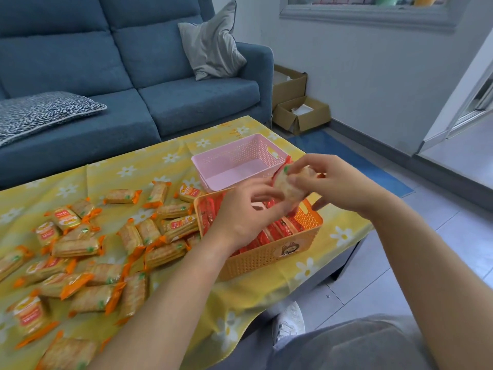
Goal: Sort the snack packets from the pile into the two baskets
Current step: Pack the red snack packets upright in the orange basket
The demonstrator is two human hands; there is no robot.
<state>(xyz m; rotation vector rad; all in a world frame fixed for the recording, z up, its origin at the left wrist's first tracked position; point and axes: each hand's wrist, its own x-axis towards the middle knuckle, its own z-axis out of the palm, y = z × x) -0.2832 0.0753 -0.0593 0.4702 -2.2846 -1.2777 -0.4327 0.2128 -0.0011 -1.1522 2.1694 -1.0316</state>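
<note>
Head view: both hands meet over the orange basket (266, 256), sharing one snack packet (289, 184) held in the air above the basket's far end. The right hand (333, 182) comes in from the right, its fingers (300, 166) curled over the packet's top edge and gripping it. The left hand (240, 212) reaches from below-left, and its fingers (269, 194) pinch the packet's near side. The packet is clear-fronted with a pale cracker inside and a green dot near its top, and motion blur softens its edges.

The orange basket sits on the bench (170, 156), which is covered with a yellow daisy-print cloth. It holds red packets (269, 235) stacked on edge. The pink basket (234, 161) stands just behind it, the two nearly touching. The pile of packets (88, 252) with orange ends is spread loosely over the left part of the bench, the nearest ones lying against the orange basket's left wall.

Beyond the bench is a blue sofa (160, 76) with a grey cushion (213, 44) and a patterned cushion (45, 110). Open cardboard boxes (301, 113) sit on the floor by the wall. A white shoe (289, 324) shows below the bench edge.
</note>
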